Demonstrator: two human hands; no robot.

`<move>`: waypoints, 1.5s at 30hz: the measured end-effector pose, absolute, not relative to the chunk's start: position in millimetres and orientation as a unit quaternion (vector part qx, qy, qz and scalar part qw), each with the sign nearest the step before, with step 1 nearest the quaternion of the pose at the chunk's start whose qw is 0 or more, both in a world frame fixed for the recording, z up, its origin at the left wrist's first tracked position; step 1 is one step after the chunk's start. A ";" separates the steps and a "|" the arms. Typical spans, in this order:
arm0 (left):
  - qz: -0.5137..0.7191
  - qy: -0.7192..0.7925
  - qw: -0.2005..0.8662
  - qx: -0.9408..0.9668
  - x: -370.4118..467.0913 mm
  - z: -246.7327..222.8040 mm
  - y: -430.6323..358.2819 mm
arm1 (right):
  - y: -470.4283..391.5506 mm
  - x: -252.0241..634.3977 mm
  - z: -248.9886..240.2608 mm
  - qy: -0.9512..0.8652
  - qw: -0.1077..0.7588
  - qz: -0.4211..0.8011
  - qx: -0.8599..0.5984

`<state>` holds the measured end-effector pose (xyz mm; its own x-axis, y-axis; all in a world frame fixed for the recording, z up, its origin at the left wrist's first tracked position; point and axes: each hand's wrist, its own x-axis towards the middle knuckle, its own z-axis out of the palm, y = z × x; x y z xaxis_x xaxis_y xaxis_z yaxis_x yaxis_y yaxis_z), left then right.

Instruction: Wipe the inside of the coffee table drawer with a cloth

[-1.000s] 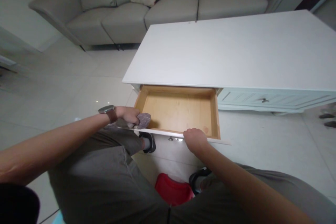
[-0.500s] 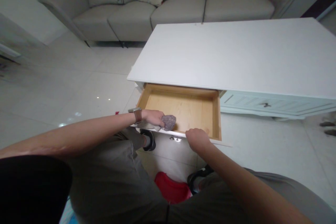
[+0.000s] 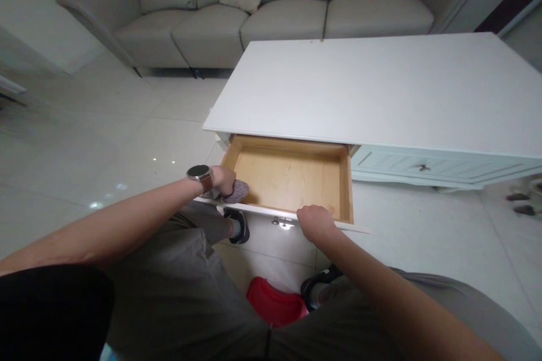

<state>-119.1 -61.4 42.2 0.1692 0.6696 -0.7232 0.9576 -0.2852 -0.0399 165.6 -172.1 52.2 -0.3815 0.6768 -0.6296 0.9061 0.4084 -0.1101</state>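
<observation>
A wooden drawer (image 3: 292, 177) is pulled out of the white coffee table (image 3: 339, 90), its pale bottom bare. At the drawer's front left corner, my left hand (image 3: 223, 179) is closed on a greyish-purple cloth (image 3: 237, 192), which lies against the inner side of the front board. A watch with a brown strap is on that wrist. My right hand (image 3: 315, 221) grips the top edge of the drawer front, right of its small dark knob (image 3: 275, 221). The fingertips of both hands are partly hidden.
A red basin (image 3: 275, 302) stands on the tiled floor between my feet. Behind the coffee table is a long grey sofa (image 3: 283, 25) with cushions. A second, closed drawer (image 3: 422, 168) is to the right. Shoes (image 3: 525, 208) lie on the floor at far right.
My left hand has slid the cloth leftward along the drawer front into the corner. My right hand keeps its hold on the front edge. The view has shifted slightly.
</observation>
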 end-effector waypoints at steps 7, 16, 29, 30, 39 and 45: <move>-0.388 0.506 0.281 0.717 -105.3 40.0 -58.7 | -172.4 165.4 51.9 0.799 0.261 -0.223 0.493; -0.383 0.435 0.305 0.755 -66.6 38.0 -57.9 | -174.3 164.8 51.2 0.789 0.253 -0.224 0.513; -0.266 0.358 0.392 0.805 13.6 37.2 -72.7 | -209.8 159.2 44.5 0.773 0.225 -0.126 0.579; -0.258 0.353 0.400 0.806 19.1 35.7 -72.8 | -210.5 158.4 45.7 0.768 0.225 -0.126 0.586; -0.254 0.340 0.380 0.822 62.7 23.6 -70.0 | -192.1 161.0 55.6 0.778 0.245 -0.227 0.531; -0.218 0.335 0.458 0.794 95.9 9.1 -69.3 | -198.8 147.4 48.5 0.751 0.235 -0.181 0.590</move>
